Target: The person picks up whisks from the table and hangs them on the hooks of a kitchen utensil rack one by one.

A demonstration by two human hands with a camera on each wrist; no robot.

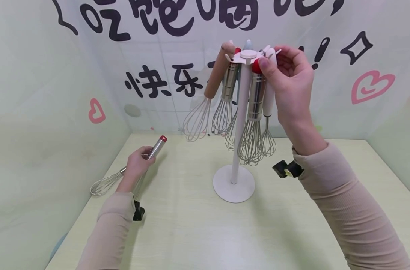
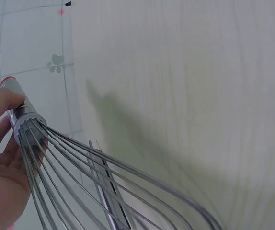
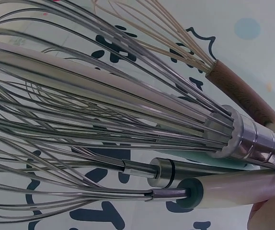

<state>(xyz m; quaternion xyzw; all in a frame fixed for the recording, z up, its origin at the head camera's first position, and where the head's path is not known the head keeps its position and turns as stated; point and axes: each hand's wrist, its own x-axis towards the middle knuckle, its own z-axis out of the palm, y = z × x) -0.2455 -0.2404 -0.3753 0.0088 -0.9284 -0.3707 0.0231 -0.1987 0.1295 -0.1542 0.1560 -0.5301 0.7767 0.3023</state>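
Observation:
On the left, my left hand (image 1: 139, 162) grips a whisk with a red-capped metal handle (image 1: 156, 148); its wires (image 2: 85, 167) fan out in the left wrist view. A second whisk (image 1: 105, 184) lies on the table beside that hand, its handle partly hidden. At the top of the white stand (image 1: 243, 112), my right hand (image 1: 293, 78) pinches the red end (image 1: 257, 66) of a hanging metal-handled whisk (image 1: 256, 97). Around it hang a white-handled whisk (image 1: 269, 99), a wooden-handled whisk (image 1: 216, 77) and another metal-handled one (image 1: 229, 82).
The stand's round base (image 1: 234, 191) sits on the pale wooden table (image 1: 184, 225). Behind it rises a white backdrop (image 1: 151, 52) with black writing and pink hearts. A pale wall (image 1: 39, 131) borders the left side. Several whisks hang close together, their wires overlapping.

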